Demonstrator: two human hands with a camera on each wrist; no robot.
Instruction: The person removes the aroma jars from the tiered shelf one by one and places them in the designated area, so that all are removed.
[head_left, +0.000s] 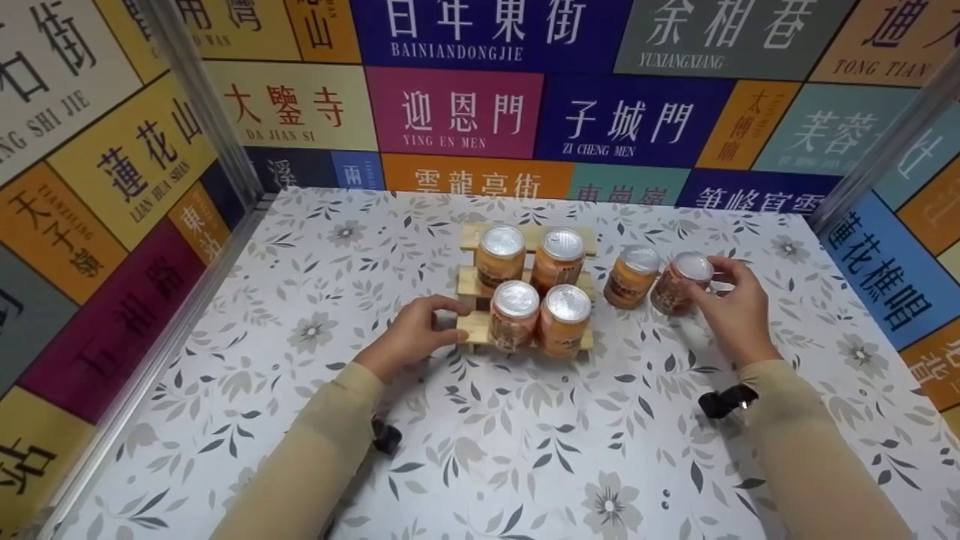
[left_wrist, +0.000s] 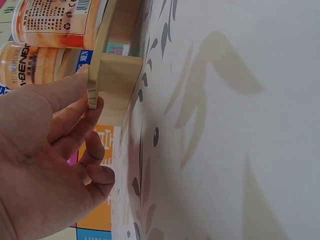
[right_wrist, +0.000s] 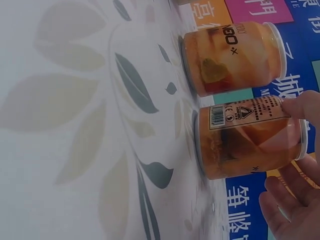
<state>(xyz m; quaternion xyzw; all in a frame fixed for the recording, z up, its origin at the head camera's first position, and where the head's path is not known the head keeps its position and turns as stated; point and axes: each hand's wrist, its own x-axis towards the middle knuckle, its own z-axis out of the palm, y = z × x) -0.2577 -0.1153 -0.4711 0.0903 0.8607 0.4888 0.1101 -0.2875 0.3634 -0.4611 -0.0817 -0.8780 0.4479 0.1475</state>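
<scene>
A small stepped wooden rack (head_left: 474, 279) bears two clear, silver-lidded cans with orange contents on its front step, a left front can (head_left: 513, 330) and a right front can (head_left: 562, 331). Behind them stand a left rear can (head_left: 501, 266) and a right rear can (head_left: 556, 268). My left hand (head_left: 416, 334) pinches the left end of the front step (left_wrist: 93, 75), thumb above and fingers below. To the right of the rack, my right hand (head_left: 735, 307) grips a can (right_wrist: 250, 142) near its lid with thumb and fingers. Close beside it stands another can (right_wrist: 232, 57).
The rack stands on a table (head_left: 525, 465) covered in a leaf and flower pattern. Panels with coloured blocks of printed characters (head_left: 457, 112) rise at the back and both sides. A black band (head_left: 726, 402) is on the right wrist.
</scene>
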